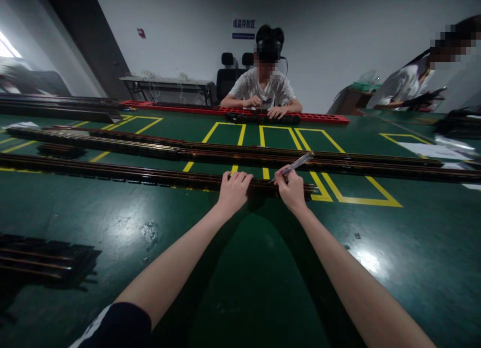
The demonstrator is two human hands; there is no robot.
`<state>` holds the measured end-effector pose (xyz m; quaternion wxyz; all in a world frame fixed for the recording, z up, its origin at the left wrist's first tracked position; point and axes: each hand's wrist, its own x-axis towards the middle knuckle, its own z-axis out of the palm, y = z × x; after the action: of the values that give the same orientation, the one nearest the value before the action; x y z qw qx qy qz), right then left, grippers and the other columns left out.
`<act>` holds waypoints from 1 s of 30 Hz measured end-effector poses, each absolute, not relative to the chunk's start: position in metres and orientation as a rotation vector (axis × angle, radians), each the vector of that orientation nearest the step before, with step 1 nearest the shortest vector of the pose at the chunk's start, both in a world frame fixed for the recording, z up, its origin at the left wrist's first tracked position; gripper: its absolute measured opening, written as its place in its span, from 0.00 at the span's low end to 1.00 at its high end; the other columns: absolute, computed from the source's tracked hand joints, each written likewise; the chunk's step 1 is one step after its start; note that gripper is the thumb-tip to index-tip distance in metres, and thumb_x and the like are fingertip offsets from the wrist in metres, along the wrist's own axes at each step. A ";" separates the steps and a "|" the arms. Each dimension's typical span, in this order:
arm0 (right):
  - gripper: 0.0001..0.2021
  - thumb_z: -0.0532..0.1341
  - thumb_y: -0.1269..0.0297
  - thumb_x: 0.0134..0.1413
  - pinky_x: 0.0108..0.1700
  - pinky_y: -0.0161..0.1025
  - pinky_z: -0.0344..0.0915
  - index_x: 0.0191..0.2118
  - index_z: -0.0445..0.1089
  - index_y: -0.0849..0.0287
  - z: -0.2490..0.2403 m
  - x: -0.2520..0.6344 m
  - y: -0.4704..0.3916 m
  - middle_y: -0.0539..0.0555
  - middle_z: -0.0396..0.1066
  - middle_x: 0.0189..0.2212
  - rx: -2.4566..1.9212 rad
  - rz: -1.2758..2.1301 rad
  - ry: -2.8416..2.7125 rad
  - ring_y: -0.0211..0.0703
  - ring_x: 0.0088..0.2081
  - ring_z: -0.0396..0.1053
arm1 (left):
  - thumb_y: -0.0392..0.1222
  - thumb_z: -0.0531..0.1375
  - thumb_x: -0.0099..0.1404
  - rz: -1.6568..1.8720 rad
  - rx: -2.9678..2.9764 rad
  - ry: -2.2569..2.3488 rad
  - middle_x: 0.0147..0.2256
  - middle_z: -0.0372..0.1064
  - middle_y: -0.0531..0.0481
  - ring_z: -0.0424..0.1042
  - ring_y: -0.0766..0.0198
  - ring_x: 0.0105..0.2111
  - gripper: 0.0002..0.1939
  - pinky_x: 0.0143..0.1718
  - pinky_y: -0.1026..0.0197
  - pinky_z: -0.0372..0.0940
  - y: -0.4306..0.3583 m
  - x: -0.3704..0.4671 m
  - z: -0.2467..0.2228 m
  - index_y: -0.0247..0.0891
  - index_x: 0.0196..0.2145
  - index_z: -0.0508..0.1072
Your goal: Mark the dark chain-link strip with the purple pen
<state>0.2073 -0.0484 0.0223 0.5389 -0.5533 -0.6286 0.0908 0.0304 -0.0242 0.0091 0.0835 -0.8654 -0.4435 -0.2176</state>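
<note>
A long black strip with copper-coloured lines (161,176) lies across the green table in front of me. My left hand (233,191) rests on it near its right end, fingers curled over its far side. Pinched in my right hand (291,190) is a slim pen-like tool with a clear shaft (300,160). Its upper end slants up to the right, and its thin tip points down at the strip between my hands. Whether the tip touches the strip, I cannot tell.
More long dark strips (210,154) lie just beyond, with a dark stack (45,260) at lower left. Yellow tape rectangles mark the green table (169,288). Across it, a person's hands (278,110) work at a red slotted rail (323,118). Another person (406,84) is at right.
</note>
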 end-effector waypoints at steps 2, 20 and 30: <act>0.15 0.53 0.50 0.57 0.28 0.39 0.61 0.28 0.60 0.55 0.022 0.207 -0.049 0.52 0.67 0.19 -1.318 0.219 -1.485 0.44 0.22 0.66 | 0.32 0.50 0.63 -0.658 -2.589 -1.324 0.50 0.72 0.43 0.68 0.53 0.51 0.20 0.55 0.45 0.56 -0.024 0.030 0.010 0.37 0.51 0.70; 0.17 0.52 0.47 0.58 0.26 0.39 0.58 0.29 0.60 0.56 0.020 0.211 -0.048 0.51 0.65 0.19 -1.331 0.215 -1.476 0.43 0.21 0.63 | 0.35 0.49 0.64 -0.723 -2.690 -1.297 0.51 0.71 0.44 0.68 0.56 0.52 0.21 0.56 0.48 0.56 -0.022 0.027 0.010 0.36 0.53 0.69; 0.16 0.53 0.47 0.57 0.27 0.39 0.59 0.28 0.61 0.56 0.017 0.212 -0.046 0.51 0.66 0.19 -1.329 0.183 -1.468 0.43 0.22 0.64 | 0.53 0.53 0.65 -0.713 -2.627 -1.295 0.46 0.73 0.43 0.69 0.52 0.47 0.20 0.50 0.49 0.58 -0.022 0.029 0.010 0.39 0.47 0.71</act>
<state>0.2124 -0.0463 0.0174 0.5452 -0.5601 -0.6189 0.0773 0.0289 -0.0222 0.0103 0.0635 -0.8698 -0.4287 -0.2359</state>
